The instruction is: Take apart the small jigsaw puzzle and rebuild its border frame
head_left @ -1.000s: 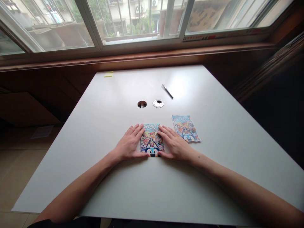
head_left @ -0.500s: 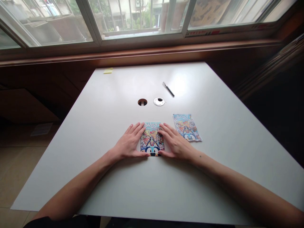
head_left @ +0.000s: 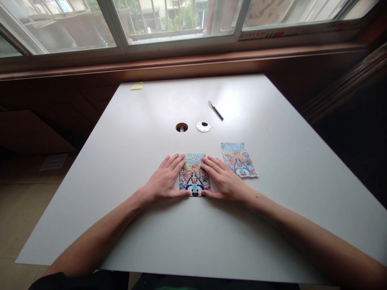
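A small colourful picture booklet [head_left: 194, 176] with a blue cartoon face lies flat on the grey table [head_left: 151, 225]. My left hand [head_left: 165, 181] rests flat on its left edge, fingers spread and pointing up and right. My right hand [head_left: 222, 181] lies flat on its right edge in the same way. Both thumbs touch the booklet's near corners. A second, similar colourful sheet [head_left: 238, 159] lies just to the right of my right hand, apart from it.
A black pen [head_left: 215, 110] lies further back on the table. A round cable hole [head_left: 182, 127] and its loose white cap [head_left: 203, 126] sit mid-table. A yellow sticky note [head_left: 137, 86] is at the far left corner. A window ledge runs behind.
The view has tilted down slightly, so everything sits a little higher in the picture. My hands and the booklet have kept their places on the table.
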The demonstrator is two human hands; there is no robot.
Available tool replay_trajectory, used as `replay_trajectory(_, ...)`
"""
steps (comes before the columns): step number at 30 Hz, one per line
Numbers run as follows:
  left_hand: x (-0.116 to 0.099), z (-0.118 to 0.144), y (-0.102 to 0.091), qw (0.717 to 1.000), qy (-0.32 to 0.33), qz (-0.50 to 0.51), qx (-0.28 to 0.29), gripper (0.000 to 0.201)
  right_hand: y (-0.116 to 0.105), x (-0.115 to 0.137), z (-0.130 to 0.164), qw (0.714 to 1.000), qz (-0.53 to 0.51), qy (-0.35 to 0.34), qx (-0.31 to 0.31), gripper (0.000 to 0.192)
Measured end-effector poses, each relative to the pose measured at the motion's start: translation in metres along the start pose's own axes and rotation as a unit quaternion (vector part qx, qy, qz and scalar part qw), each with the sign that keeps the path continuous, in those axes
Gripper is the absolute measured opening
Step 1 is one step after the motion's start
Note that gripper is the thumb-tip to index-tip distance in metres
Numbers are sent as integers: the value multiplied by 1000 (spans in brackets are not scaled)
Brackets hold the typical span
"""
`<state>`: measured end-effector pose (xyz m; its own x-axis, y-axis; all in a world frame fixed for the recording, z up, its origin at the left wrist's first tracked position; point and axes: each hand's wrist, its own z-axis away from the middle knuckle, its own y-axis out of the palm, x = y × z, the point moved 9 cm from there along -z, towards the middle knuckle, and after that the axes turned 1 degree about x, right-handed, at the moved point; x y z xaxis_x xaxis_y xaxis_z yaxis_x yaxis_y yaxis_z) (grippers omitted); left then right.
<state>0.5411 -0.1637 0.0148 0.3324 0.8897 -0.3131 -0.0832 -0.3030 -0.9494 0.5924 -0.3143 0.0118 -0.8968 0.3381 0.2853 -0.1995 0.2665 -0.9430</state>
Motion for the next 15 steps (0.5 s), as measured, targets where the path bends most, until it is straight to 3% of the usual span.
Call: replay_trajectory(15, 0, 0, -3, 1000, 5, 12, -19, 106, -4, 2, -1, 1000, 4, -8, -13, 78)
